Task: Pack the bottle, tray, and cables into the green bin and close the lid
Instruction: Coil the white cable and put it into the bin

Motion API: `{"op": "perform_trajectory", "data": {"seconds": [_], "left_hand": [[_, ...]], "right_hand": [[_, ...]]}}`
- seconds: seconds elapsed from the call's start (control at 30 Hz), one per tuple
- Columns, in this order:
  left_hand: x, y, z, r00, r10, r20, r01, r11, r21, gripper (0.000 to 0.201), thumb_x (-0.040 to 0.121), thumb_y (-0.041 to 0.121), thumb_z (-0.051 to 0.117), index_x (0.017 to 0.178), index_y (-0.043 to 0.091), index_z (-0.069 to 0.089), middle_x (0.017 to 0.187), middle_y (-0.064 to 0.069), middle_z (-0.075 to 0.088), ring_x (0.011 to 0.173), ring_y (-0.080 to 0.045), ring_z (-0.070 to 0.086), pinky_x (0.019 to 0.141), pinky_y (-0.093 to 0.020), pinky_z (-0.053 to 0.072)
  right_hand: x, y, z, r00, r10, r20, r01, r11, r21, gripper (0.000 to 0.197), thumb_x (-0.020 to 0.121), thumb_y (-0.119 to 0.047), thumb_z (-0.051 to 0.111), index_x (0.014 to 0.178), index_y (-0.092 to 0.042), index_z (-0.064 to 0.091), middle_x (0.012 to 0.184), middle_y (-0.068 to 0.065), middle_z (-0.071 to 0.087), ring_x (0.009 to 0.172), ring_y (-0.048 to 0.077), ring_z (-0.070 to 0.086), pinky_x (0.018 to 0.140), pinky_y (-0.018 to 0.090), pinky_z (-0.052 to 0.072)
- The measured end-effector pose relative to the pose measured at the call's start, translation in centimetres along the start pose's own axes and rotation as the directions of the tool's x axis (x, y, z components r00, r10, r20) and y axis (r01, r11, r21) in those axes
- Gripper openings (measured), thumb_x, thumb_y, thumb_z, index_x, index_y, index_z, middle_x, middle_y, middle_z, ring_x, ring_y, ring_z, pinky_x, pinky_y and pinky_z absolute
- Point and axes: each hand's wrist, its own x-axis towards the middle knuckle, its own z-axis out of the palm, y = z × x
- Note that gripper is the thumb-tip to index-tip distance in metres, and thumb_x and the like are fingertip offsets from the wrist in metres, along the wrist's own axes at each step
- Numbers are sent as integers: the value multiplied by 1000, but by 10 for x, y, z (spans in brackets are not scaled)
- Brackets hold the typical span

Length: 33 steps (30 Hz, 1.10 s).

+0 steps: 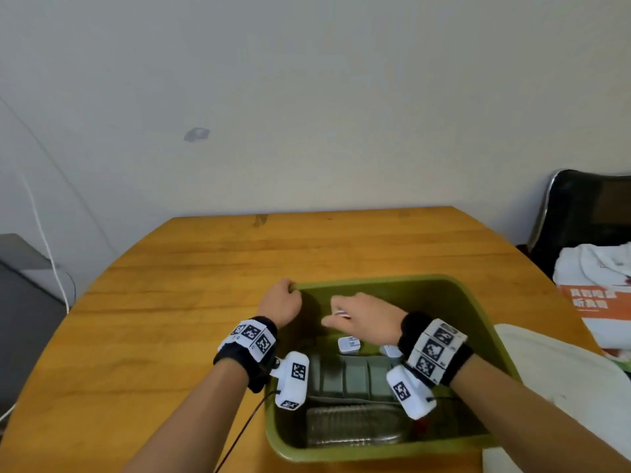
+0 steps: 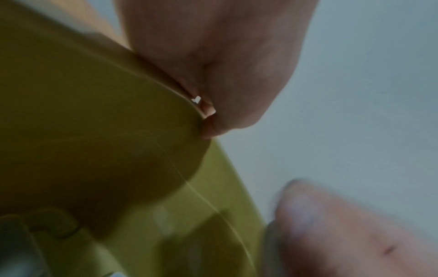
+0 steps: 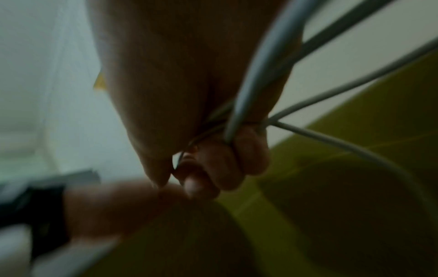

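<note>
The bottle (image 1: 351, 426) lies nearest in the green bin (image 1: 478, 312), the tray (image 1: 355, 377) behind it. Farther back, the right hand (image 1: 365, 315) squeezes the cables (image 3: 305, 105) (gray ones), and the left hand (image 1: 281, 302) grips the rim. A hanging loop could catch under the lid (image 1: 560, 387).

One green bin (image 1: 485, 322), one bottle (image 1: 351, 426), one tray (image 1: 355, 378), two white plugs (image 1: 349, 345), two hands.
</note>
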Motion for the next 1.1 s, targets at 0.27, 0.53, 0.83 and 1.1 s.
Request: {"op": "perform_trajectory", "data": {"seconds": [0.27, 0.53, 0.83, 1.1], "left_hand": [[6, -6, 8, 995, -74, -61, 63, 986, -157, 50, 84, 8, 39, 131, 11, 56, 118, -16, 67, 87, -29, 64, 67, -31, 48], [8, -10, 14, 989, -95, -111, 68, 971, -231, 49, 77, 10, 37, 118, 19, 63, 83, -6, 66, 63, -24, 55, 58, -28, 40], [6, -11, 16, 987, -74, -144, 39, 972, -231, 46, 79, 10, 38, 115, 20, 65, 81, -4, 68, 61, -22, 57, 55, -28, 41], [3, -11, 16, 985, -54, -162, 15, 973, -230, 42, 82, 10, 39, 113, 20, 65, 76, -4, 68, 56, -20, 54, 52, -28, 40]], "right_hand": [[36, 21, 86, 928, 147, 344, -2, 922, -388, 51, 99, -38, 47, 141, -10, 38, 96, 12, 62, 81, 31, 60, 72, 41, 53], [43, 35, 122, 971, -101, 217, 191, 872, -451, 59, 90, -54, 44, 135, -17, 42, 120, 15, 61, 87, 38, 67, 66, 39, 50], [36, 36, 115, 954, -201, 221, 288, 817, -500, 64, 90, -59, 48, 134, -13, 49, 115, 14, 61, 87, 35, 64, 68, 39, 51], [34, 30, 78, 974, -193, 116, 222, 910, -351, 53, 90, -51, 52, 129, -16, 54, 120, 6, 61, 104, 28, 61, 85, 43, 55]]}}
